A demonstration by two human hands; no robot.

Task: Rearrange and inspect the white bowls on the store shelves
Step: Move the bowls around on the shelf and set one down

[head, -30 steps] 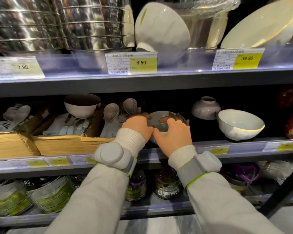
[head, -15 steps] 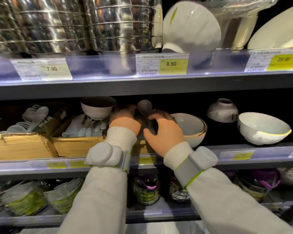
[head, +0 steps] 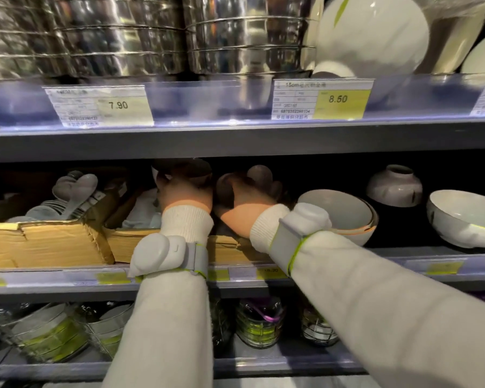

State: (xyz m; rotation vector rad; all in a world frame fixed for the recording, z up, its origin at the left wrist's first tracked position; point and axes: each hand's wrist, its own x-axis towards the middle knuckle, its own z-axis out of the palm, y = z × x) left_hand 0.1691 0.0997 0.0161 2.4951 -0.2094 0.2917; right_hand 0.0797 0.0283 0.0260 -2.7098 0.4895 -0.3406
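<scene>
On the middle shelf a white bowl with a dark inside sits on top of a cardboard box. My left hand is right in front of this bowl, fingers up against its lower side; the grip itself is hidden. My right hand reaches in beside it among upright spoons, fingers out of sight. To its right stands a stack of white bowls, untouched. Farther right are a lone white bowl and an upturned white bowl.
The top shelf carries stacks of steel bowls and a tilted white bowl above price tags. A second box with spoons sits at the left. Glass jars line the bottom shelf.
Both hands left the stacked white bowls and moved left and deeper, to the bowl on the box and the spoons. The view shifted left and closer.
</scene>
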